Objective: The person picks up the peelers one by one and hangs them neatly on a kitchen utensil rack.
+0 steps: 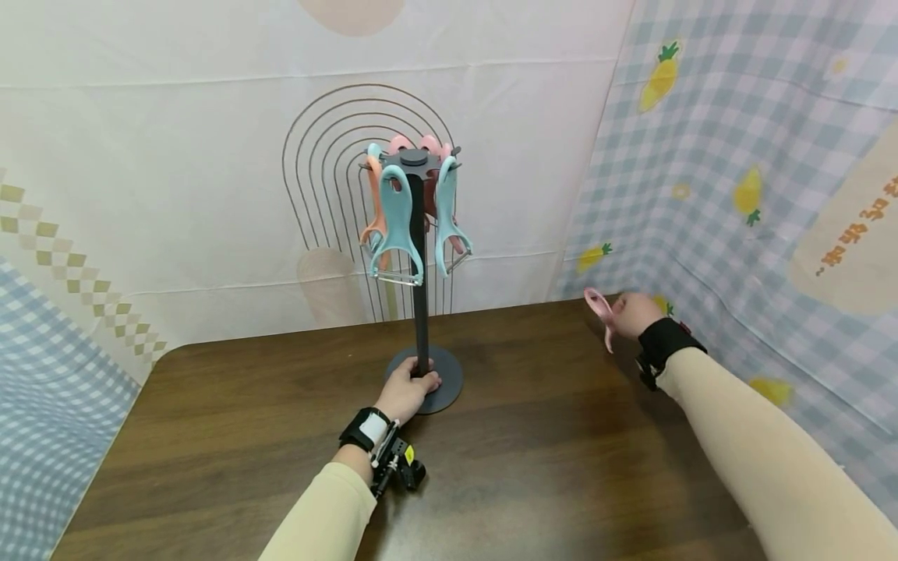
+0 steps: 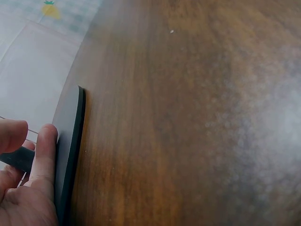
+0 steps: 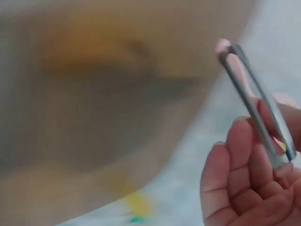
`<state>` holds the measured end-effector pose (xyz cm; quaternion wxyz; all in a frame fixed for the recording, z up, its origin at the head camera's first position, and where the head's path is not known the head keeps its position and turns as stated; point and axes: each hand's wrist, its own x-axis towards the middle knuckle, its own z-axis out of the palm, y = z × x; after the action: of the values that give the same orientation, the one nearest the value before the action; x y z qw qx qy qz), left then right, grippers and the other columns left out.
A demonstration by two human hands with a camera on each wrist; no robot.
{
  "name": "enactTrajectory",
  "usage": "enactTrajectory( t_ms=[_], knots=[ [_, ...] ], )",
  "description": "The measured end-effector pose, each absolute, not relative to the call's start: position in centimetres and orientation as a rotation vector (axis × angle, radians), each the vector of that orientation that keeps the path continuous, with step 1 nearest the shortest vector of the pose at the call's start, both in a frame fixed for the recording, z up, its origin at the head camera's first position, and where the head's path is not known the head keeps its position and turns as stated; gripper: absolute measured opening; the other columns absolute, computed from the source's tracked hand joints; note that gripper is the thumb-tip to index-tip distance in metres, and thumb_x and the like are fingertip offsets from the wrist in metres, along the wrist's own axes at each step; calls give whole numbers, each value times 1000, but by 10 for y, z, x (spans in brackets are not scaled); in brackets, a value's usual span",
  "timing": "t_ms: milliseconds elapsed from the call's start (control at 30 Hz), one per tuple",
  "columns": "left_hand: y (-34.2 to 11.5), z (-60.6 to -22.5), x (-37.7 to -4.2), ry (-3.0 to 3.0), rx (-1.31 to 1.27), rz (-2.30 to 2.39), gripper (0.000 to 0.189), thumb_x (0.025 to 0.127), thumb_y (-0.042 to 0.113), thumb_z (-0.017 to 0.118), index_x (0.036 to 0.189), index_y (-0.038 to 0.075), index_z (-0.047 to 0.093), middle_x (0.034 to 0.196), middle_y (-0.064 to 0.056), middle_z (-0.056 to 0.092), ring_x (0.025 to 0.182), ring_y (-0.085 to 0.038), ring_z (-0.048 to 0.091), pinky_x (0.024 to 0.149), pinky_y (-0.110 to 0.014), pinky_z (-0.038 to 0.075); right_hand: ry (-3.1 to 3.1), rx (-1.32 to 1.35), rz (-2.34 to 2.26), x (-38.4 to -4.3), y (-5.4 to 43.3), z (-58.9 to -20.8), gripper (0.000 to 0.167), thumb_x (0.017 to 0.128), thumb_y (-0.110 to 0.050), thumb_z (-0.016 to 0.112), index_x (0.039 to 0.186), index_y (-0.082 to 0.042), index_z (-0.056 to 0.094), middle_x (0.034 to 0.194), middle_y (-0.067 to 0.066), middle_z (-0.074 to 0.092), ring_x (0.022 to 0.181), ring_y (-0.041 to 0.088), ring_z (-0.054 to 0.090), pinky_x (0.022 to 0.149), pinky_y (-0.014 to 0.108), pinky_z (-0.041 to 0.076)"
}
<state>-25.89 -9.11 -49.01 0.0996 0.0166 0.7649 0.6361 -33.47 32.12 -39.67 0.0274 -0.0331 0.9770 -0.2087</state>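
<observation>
A dark grey rack (image 1: 421, 312) with a round base stands upright near the back of the table. Several peelers hang from its top hooks, among them a blue peeler (image 1: 396, 218), another blue one facing right, an orange peeler (image 1: 375, 199) and pink ones behind. Low on the pole, just over the base (image 2: 70, 141), my left hand (image 1: 407, 393) grips the rack. Off to the right, near the table's back right corner, my right hand (image 1: 633, 315) holds a pink peeler (image 1: 599, 305) in the air. Its metal blade (image 3: 256, 106) shows beside my fingers in the right wrist view.
The brown wooden table (image 1: 231, 421) ends at a white patterned cloth (image 1: 175, 195) close behind the rack. Blue checked cloth (image 1: 708, 148) hangs along the right side, near my right hand, and more hangs at the left.
</observation>
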Motion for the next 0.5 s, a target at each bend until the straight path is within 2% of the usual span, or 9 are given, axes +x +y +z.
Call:
enactTrajectory(
  t_ms=[133,267,367,500],
  knots=[
    [-91,-490,-259,2256,30,1884,40,99,13,54,135,-3,47,120,-17,58,108,-25,63,95,-34,48,3097,-191,-926,-339,291,-363,40,96,-31,58,95,9,59,81,18,63,68,25,59,57,32,48],
    [-91,-490,-258,2254,35,1892,40,99,12,54,135,-4,46,120,-18,58,108,-26,63,94,-34,49,3089,-269,-1189,-330,258,-327,33,95,-28,63,95,5,59,80,15,65,64,16,61,52,26,45],
    [-90,-491,-258,2257,34,1895,39,99,11,54,134,-4,47,119,-18,58,107,-26,63,93,-33,50,3049,-308,-1326,-318,234,-306,33,94,-33,64,96,0,59,82,12,66,67,13,62,55,24,45],
    [-90,-492,-259,2258,21,1889,38,99,12,55,133,-2,48,119,-17,59,107,-24,63,94,-33,49,2927,-406,-1573,-301,205,-286,32,94,-33,65,98,-2,57,82,10,65,72,17,63,64,25,50]
  ],
)
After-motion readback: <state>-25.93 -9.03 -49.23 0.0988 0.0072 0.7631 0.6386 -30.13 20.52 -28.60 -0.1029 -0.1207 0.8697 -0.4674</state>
